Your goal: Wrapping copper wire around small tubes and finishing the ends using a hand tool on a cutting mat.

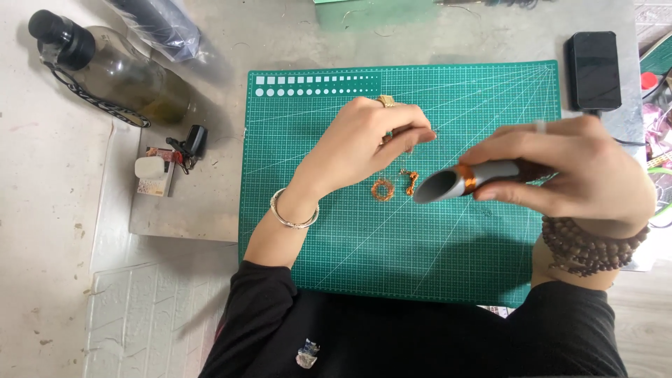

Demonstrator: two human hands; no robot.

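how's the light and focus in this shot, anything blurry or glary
Head view: soft, even daylight with faint shadows under the left hand on the green cutting mat; the right hand and the grey tool it holds sit close to the lens and look slightly soft; the small copper ring stays fairly sharp; mild sheen on the glass bottle.

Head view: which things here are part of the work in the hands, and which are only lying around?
In use:
left hand, pinching a thin wire
right hand, holding a grey tool
copper wire ring and small copper piece
green cutting mat

Lying about:
dark glass bottle
black phone
small white box
black clip
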